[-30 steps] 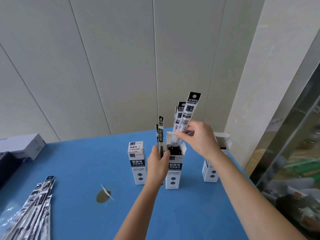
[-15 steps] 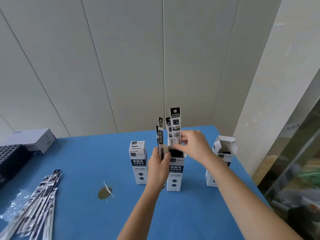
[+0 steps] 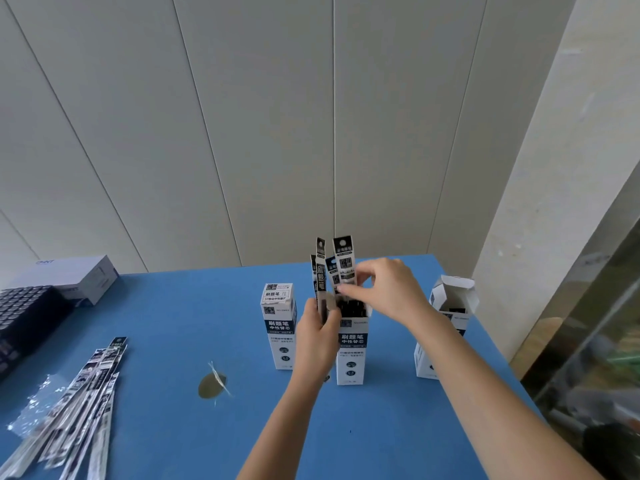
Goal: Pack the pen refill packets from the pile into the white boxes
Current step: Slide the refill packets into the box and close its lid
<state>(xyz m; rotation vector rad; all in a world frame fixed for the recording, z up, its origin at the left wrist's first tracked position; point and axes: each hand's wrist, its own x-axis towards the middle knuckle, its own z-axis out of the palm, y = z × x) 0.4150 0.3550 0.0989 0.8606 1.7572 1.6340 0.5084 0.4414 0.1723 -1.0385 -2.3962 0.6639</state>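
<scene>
Three white boxes stand on the blue table point(image 3: 173, 327). The middle box point(image 3: 351, 351) is open, with black refills showing inside. My right hand point(image 3: 384, 289) pinches a refill packet point(image 3: 344, 263) that stands partly inside this box. My left hand point(image 3: 317, 337) grips a few upright refill packets point(image 3: 320, 271) just left of the box's mouth. A closed box point(image 3: 280, 327) stands to the left. An open box point(image 3: 446, 320) stands at the right edge. The pile of refill packets point(image 3: 83, 407) lies at the table's front left.
A white carton point(image 3: 74, 277) and a black keyboard-like item point(image 3: 20, 313) sit at the far left. Crumpled clear wrap point(image 3: 45, 393) lies by the pile. A round brown spot point(image 3: 211, 384) marks the table. A wall stands behind, a glass panel to the right.
My right hand has pushed its refill packet lower into the middle box; a second ago the packet stood high and tilted. My left hand has kept its packets beside the box.
</scene>
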